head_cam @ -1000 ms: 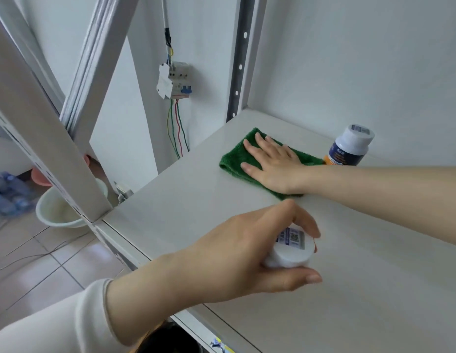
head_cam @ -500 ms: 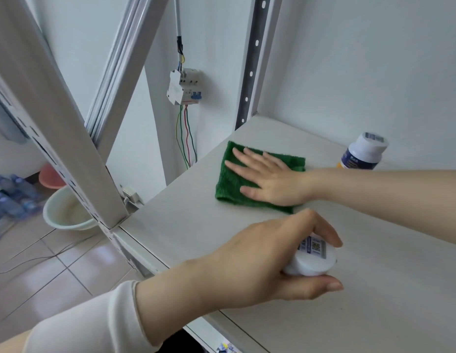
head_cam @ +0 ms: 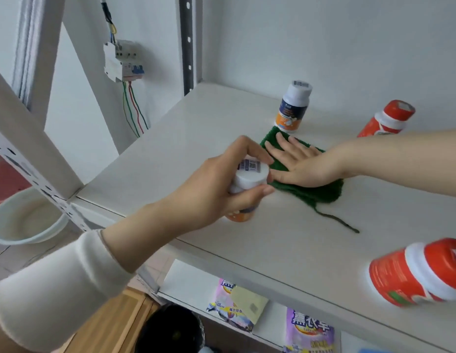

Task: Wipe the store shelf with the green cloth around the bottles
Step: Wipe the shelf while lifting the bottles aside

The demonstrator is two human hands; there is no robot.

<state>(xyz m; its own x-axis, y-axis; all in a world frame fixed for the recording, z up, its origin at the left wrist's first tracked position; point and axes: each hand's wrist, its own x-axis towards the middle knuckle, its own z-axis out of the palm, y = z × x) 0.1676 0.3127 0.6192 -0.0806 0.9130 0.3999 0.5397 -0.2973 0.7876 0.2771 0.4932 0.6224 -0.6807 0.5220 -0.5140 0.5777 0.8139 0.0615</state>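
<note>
The right hand [head_cam: 300, 164] lay flat on the green cloth [head_cam: 316, 192], fingers straight and spread. That suited pressing the cloth against the shelf [head_cam: 272, 238] and sliding it rather than gripping it. The cloth sat mid-shelf, bunched a little under the palm, and a loose thread [head_cam: 336, 220] trailed off toward 5 o'clock.

At the cloth's 9 o'clock, the left hand [head_cam: 221, 189] was curled round a white-capped bottle [head_cam: 249, 174], thumb below and fingers over the cap. It was probably holding the bottle aside or steadying it so the cloth could pass where it stands. Whether its base rested on the shelf or hung just above could not be told.

A blue-and-orange bottle [head_cam: 293, 108] stood upright just beyond the cloth's far corner at 12 o'clock, near enough to be nudged by a forward stroke. The far red bottle [head_cam: 389, 118] stood at 2 o'clock by the back wall. The near red bottle [head_cam: 412, 273] stood well apart at 4 o'clock near the front edge. The patches around these three looked left to wipe.
</note>
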